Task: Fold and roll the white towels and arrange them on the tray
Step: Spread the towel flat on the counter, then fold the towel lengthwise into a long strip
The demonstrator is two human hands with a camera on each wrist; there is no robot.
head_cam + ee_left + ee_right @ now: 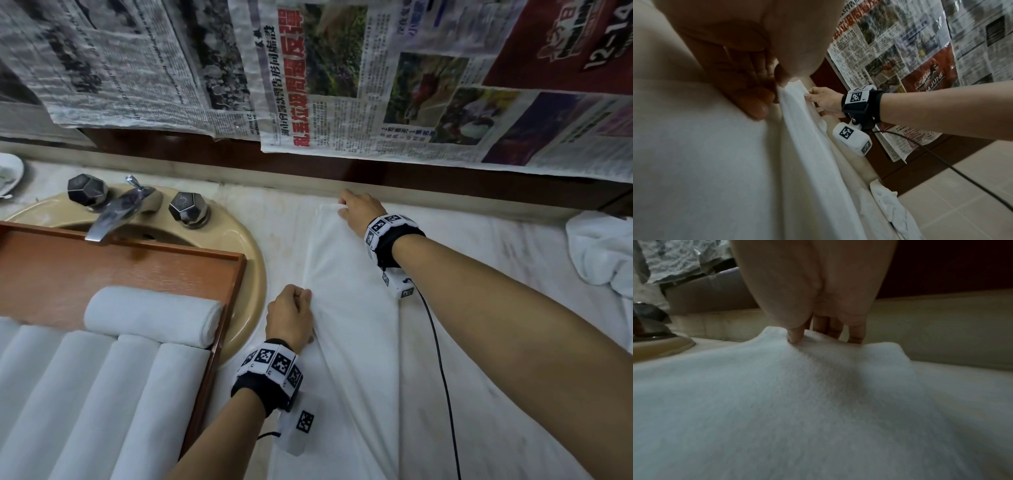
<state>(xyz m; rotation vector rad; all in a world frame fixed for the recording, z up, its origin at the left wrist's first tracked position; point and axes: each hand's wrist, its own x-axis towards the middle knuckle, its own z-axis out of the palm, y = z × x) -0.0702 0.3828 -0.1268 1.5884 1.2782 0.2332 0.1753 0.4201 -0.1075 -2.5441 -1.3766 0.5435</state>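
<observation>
Hemmed in at the back by the newspaper-covered wall [342, 78] and its dark wooden ledge [445, 174]. Blocked on the left by the faucet [116, 209], the beige sink [246, 260] and the wooden tray [226, 308] of rolled towels [150, 315]. Open counter [513, 240] between the right forearm and the crumpled towel [603, 250].

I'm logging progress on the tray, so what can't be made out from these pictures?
- Rolled towels on the tray: head view's left and bottom edges cut them off, so no full count.
- Left hand fingertips: hidden under knuckles in head view.
- Crumpled towel: cut off by right edge.
</observation>
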